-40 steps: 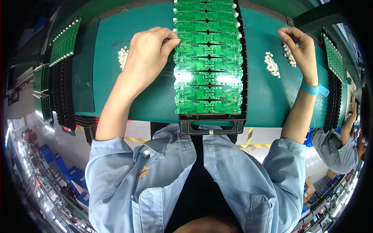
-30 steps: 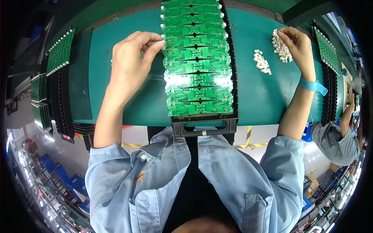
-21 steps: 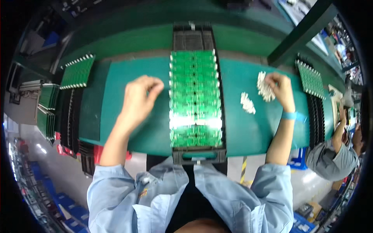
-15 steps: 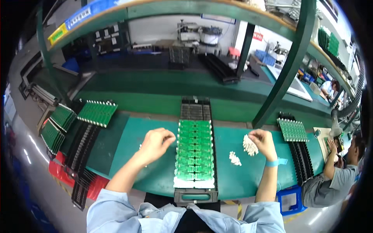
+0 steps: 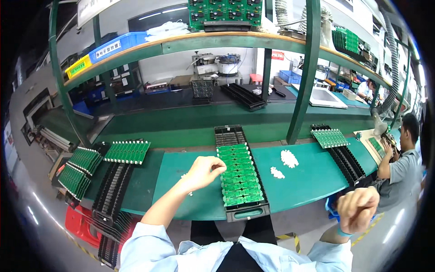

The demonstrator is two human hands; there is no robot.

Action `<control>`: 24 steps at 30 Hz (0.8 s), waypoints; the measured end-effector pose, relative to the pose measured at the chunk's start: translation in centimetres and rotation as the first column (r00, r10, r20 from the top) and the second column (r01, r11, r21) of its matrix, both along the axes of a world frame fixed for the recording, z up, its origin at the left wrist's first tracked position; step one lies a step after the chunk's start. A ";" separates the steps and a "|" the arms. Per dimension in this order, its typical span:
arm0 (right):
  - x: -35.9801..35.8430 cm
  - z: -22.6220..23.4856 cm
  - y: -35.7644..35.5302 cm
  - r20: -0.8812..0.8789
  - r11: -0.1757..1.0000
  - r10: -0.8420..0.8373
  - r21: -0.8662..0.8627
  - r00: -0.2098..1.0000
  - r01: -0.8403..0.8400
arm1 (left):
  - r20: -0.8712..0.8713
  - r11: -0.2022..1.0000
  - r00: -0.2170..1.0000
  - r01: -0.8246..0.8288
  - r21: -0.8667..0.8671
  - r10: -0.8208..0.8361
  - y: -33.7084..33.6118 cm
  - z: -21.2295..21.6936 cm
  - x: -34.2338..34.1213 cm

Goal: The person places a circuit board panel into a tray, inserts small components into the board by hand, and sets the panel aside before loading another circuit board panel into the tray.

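Note:
A green circuit board panel [image 5: 240, 181] lies in a long black slotted rack [image 5: 247, 213] in front of me, with small white parts along its side edges. Over the panel's left edge is my left hand [image 5: 206, 172], thumb and forefinger pinched together; anything between them is too small to make out. Off to the right, raised beyond the table's near edge, my right hand [image 5: 359, 207] has its fingers curled in, and I cannot see what they hold. Small white parts form a larger pile [image 5: 288, 158] and a smaller pile [image 5: 277, 172] right of the rack. A few more lie partly hidden behind my left hand.
Black racks with green boards stand at the left [image 5: 113, 186] and right [image 5: 340, 156]. A green shelf post [image 5: 303, 90] rises behind the table, carrying a shelf [image 5: 176, 45] with bins. A co-worker [image 5: 401, 158] sits at the right; red stools [image 5: 81, 225] are at lower left.
My right hand has left the larger white pile and moved right and toward me. The view has tilted up and shifted. My left hand stays pinched, now overlapping the panel's left edge.

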State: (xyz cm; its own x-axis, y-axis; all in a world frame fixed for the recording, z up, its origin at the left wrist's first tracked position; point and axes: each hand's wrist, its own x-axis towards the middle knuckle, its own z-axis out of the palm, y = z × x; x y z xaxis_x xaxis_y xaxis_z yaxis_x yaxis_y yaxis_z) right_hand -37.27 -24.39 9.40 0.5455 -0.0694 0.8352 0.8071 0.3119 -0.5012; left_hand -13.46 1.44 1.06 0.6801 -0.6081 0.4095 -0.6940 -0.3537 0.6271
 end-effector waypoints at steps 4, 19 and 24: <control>-2.6 3.9 1.4 0.227 0.996 -0.083 -0.016 0.970 0.089 | -0.019 0.996 0.996 0.088 -0.028 -0.088 -0.3 -0.3 -0.5; 22.0 19.1 -4.1 0.025 0.831 -0.507 -0.250 0.862 0.496 | 0.465 0.897 0.784 -0.440 -0.053 0.412 6.6 18.3 8.9; 27.8 15.6 -10.1 -0.081 0.767 -0.596 -0.351 0.799 0.537 | 0.452 0.775 0.650 -0.608 -0.172 0.611 8.6 21.1 12.4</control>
State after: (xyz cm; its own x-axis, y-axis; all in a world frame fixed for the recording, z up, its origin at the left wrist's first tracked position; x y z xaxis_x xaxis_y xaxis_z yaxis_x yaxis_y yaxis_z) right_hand -9.50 -34.46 24.97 0.6250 -0.1808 0.7594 0.6761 -0.3607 -0.6424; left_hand -1.02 10.07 22.15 0.6256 -0.1225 0.7705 -0.5217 -0.8000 0.2964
